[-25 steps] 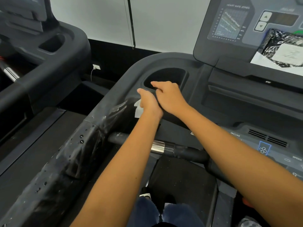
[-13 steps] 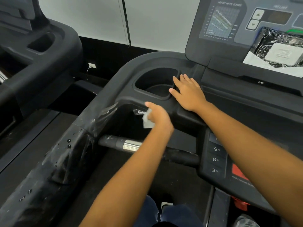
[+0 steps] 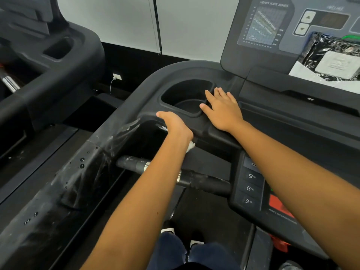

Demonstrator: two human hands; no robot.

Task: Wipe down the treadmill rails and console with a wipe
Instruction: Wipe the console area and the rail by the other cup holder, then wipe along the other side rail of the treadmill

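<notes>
The left hand hooks over the front lip of the console, knuckles up and fingers curled down out of sight below the edge. Its grip is closed on the wipe, of which only a small white crumpled corner shows beneath the heel of the hand, against the underside of the lip. The right hand lies flat on the console surface with a wide, loose grip that holds nothing, fingers straight and slightly spread, the thumb and first fingertips at the right rim of the cup holder.

The cup holder is a deep, rounded recess of matte black plastic with a round floor.

The left rail is a thick black moulded bar wrapped in creased clear film, with drops of liquid beaded on top. Below the left forearm runs a black handlebar with shiny metal bands. Flat keys marked 9%, 6% and 3% sit on the lower console. A glossy black-and-white marbled packet leans against the upright panel.
</notes>
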